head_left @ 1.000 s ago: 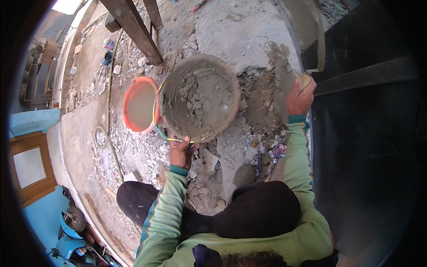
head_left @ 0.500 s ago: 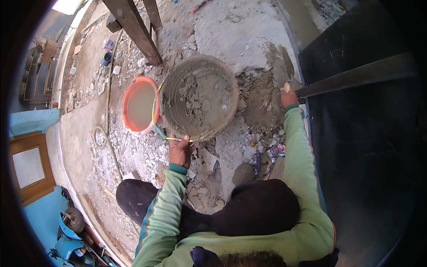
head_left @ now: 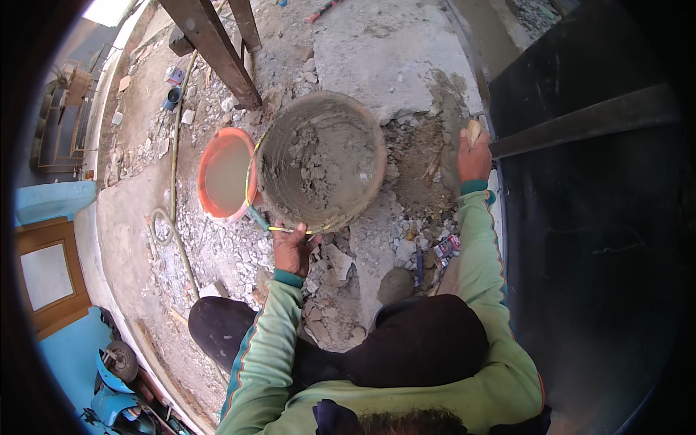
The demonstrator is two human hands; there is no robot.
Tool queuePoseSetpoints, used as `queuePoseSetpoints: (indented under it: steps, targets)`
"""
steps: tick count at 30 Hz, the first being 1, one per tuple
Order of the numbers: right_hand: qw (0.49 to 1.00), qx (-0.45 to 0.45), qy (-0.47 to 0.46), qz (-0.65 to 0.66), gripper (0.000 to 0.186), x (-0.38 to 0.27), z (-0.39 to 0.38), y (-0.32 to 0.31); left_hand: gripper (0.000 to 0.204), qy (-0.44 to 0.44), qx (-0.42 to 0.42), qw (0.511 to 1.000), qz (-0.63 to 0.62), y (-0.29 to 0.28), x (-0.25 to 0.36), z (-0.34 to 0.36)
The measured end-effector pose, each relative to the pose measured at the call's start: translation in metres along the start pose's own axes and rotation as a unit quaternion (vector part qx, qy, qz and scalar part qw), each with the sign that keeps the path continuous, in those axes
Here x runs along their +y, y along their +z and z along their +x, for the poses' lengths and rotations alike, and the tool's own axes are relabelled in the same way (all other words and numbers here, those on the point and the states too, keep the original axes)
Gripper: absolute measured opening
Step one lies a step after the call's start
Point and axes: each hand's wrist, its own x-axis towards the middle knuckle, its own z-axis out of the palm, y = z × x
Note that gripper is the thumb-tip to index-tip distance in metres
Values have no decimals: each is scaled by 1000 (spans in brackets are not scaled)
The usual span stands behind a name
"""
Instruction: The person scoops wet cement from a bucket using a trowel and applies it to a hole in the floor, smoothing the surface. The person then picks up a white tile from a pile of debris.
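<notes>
My left hand (head_left: 291, 251) grips the near rim of a round basin (head_left: 371, 190), its thumb up by a yellow and green cord (head_left: 251, 170) along the edge. Wet grey mortar (head_left: 319, 167) lies in the basin, heaped in the middle and smeared up the wall. Off to the right, my right hand (head_left: 473, 158) is closed round the pale wooden handle of a trowel (head_left: 474, 130), beside the wall's foot. I cannot make out the blade clearly. Between the basin and this hand lies a dug-out patch of brown soil (head_left: 417, 163).
An orange tub (head_left: 207, 161) of cloudy water stands left of the basin. Wooden legs (head_left: 217, 54) rise beyond it. A dark panel (head_left: 587, 239) closes off the right side. Rubble (head_left: 337, 261), a round stone (head_left: 397, 286) and a hose (head_left: 176, 145) lie on the ground.
My right hand has turned and moved slightly, and the trowel's handle now points more upward, with its blade less visible. My left hand stays at the basin's rim.
</notes>
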Motion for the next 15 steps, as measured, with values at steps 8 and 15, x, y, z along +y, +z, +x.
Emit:
queuePoseSetpoints:
  steps: [8,15]
  targets:
    - [931,-180,211,238,40,12,-6,-3,63,5,11,1000,13,5,2,-3]
    - [986,-56,124,93,42,64,5,9,63,-8,-27,1000,12,18,-6,2]
